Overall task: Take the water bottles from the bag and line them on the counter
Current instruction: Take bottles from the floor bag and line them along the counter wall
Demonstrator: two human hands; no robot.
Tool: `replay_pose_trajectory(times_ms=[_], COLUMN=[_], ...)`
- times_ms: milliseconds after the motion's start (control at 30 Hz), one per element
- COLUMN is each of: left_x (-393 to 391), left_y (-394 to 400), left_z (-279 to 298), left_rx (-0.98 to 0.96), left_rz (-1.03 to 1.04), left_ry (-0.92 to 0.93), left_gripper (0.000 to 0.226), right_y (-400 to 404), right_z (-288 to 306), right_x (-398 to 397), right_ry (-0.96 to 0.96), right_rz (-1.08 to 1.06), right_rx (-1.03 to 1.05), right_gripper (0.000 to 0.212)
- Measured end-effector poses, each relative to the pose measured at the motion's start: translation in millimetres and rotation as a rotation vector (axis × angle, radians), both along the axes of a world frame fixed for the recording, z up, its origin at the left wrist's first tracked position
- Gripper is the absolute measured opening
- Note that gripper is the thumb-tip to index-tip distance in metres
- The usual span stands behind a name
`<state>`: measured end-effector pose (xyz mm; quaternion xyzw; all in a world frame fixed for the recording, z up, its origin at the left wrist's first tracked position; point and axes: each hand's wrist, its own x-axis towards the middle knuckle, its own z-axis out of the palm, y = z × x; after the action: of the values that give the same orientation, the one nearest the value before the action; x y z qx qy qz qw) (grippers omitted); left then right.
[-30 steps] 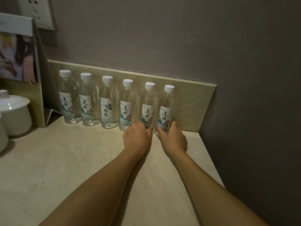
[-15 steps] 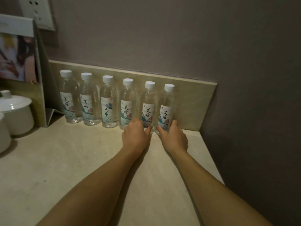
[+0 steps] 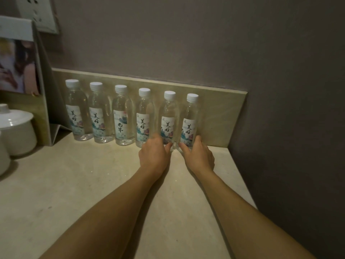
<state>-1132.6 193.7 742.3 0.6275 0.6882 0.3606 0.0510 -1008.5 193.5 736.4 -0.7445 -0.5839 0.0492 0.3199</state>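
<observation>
Head view: my left hand [image 3: 154,156] and right hand [image 3: 198,156] each clasped a clear plastic white-capped water bottle [image 3: 168,118] base; gentle, level nudges suited aligning on the beige stone counter [image 3: 74,184].

A pale stone counter [image 3: 78,193] is running into the corner, edged behind by a low backsplash [image 3: 220,116]. Six water bottles [image 3: 121,116] are standing upright in a row against it, close together, white caps up. At the left a folded display card [image 3: 40,101] is standing, and beside it white lidded ceramic cups [image 3: 16,131] are sitting.
</observation>
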Motion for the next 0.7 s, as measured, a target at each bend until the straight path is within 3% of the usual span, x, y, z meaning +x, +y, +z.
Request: replay_pose_trajectory(times_ms=[700], left_x=[-1.1], left_y=[3.2], left_z=[-2.6], left_rx=[0.004], left_rz=[-0.011], left_ry=[-0.006], left_gripper=[0.042], right_y=[1.2], right_z=[-1.5], right_x=[1.7], right_ry=[0.016], right_rz=[0.016], right_rx=[-0.003], right_gripper=[0.043])
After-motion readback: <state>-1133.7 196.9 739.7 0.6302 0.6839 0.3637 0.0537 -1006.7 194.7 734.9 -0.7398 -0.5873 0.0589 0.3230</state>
